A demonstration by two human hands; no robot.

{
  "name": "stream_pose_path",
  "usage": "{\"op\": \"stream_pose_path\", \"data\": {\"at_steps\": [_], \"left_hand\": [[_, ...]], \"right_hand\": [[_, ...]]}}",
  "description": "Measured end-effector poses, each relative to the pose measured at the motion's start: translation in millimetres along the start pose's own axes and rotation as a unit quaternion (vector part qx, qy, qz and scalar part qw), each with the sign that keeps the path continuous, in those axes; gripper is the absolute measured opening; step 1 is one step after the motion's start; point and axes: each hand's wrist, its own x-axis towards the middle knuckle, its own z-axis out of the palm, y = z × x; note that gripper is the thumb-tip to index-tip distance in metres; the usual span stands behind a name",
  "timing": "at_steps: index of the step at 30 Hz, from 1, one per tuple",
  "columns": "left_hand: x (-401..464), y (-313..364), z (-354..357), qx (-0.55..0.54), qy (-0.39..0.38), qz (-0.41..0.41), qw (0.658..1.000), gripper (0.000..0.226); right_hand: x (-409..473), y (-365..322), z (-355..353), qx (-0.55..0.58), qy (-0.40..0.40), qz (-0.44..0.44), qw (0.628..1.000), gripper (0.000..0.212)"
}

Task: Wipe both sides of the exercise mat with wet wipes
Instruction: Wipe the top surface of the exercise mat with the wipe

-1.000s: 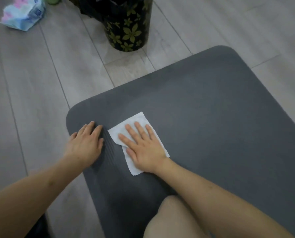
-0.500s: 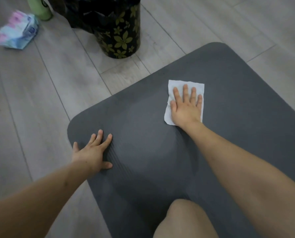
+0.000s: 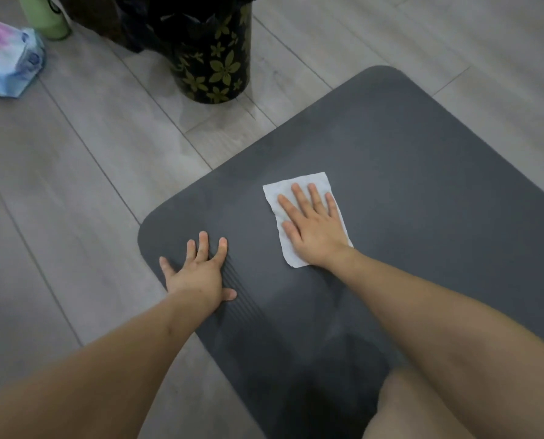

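A dark grey exercise mat (image 3: 406, 160) lies flat on the wooden floor, its rounded end toward the left. A white wet wipe (image 3: 275, 198) is spread on the mat near that end. My right hand (image 3: 313, 228) presses flat on the wipe with straight fingers. My left hand (image 3: 199, 270) rests flat on the mat's left edge, fingers spread, holding the mat down. Part of the wipe is hidden under my right palm.
A black bin with yellow flowers (image 3: 213, 58) stands on the floor just beyond the mat. A pack of wet wipes (image 3: 7, 64) lies at the far left beside a green bottle (image 3: 47, 17). My knee (image 3: 416, 407) rests on the mat at the bottom.
My right hand slid the wipe away across the mat, then pulled it back partway toward me. My left hand stayed on the mat's edge, fingers spreading.
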Motion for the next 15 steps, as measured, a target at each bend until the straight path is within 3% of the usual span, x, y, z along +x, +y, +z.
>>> {"op": "stream_pose_path", "data": {"at_steps": [7,15], "left_hand": [[3,-5,10,0.0,0.037,0.014,0.999,0.112],[4,-6,14,0.035,0.076,0.027,0.996,0.11]], "right_hand": [[-6,2,-1,0.0,0.003,0.003,1.0,0.056],[-83,12,18,0.032,0.026,0.139,0.989,0.056]]}}
